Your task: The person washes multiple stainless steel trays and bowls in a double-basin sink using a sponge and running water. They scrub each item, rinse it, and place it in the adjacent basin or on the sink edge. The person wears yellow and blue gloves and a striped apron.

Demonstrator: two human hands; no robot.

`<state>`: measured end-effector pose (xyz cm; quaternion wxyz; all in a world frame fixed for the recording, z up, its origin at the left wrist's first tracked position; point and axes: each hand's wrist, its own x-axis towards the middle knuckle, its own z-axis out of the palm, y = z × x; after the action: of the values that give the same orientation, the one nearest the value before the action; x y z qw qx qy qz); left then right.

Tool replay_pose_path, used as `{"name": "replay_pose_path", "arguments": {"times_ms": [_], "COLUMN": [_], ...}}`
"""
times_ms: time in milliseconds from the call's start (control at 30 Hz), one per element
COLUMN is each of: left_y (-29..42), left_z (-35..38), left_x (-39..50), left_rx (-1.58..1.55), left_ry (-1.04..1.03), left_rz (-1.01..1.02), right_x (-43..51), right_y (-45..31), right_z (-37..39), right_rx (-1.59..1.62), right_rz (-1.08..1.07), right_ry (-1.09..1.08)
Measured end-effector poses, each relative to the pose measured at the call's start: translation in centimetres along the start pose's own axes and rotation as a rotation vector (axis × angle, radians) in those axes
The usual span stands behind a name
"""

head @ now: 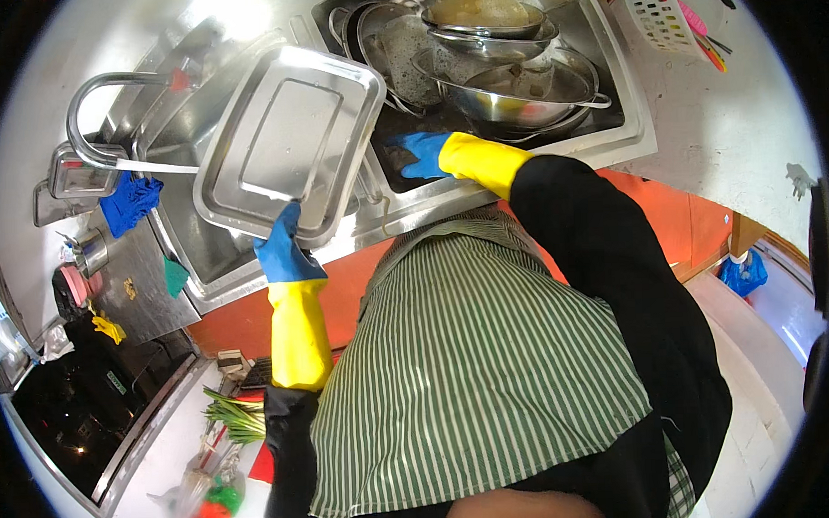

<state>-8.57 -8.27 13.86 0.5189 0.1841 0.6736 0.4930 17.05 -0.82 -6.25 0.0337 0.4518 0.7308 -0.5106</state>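
My left hand [287,246], in a blue and yellow rubber glove, grips the near edge of a rectangular stainless-steel tray or lid [273,144]. Its thumb lies on the top face, which carries a raised rectangular outline and a few water drops. The tray is tilted over the left sink basin [215,249] and the divider. In the same kind of glove, my right hand [426,154] reaches into the near left corner of the right basin. Its fingertips are lost in the dark water, so a hold cannot be made out. Soapy steel bowls and pans [504,84] are piled beyond it.
A curved faucet [100,81] arches over the left basin. Blue cloth or gloves [130,204] and a green scouring pad [176,276] lie by its left rim. On the right counter stands a white perforated basket [659,17]. Spring onions [238,416] lie lower left.
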Motion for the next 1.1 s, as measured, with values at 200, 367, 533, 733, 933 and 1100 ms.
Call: {"name": "replay_pose_path", "arguments": {"times_ms": [200, 367, 533, 733, 933, 1100], "left_y": [-0.2, -0.5, -1.6, -1.2, -1.6, -0.9], "left_z": [-3.2, -6.9, -8.6, -4.1, 1.8, 9.5], "left_x": [-3.1, -5.9, -4.6, -2.3, 0.0, 0.6], "left_rx": [-0.053, -0.074, 0.038, -0.026, -0.072, -0.022], "left_ry": [0.198, 0.282, 0.273, 0.189, 0.016, -0.345], "left_rz": [-0.006, 0.037, 0.000, -0.020, -0.025, -0.088], "right_x": [7.7, 10.8, 9.3, 1.7, -7.1, -7.8], "right_y": [4.3, 7.1, 7.9, 4.5, -3.8, -14.0], "right_z": [3.0, 4.6, 3.2, -0.9, -7.9, -9.3], "right_rx": [-0.501, -0.472, -0.344, 0.144, 1.128, 0.901], "right_rz": [-0.025, 0.270, 0.378, 0.221, 0.002, -0.418], "right_ry": [-0.015, -0.217, -0.363, -0.061, 0.675, 0.946]}}
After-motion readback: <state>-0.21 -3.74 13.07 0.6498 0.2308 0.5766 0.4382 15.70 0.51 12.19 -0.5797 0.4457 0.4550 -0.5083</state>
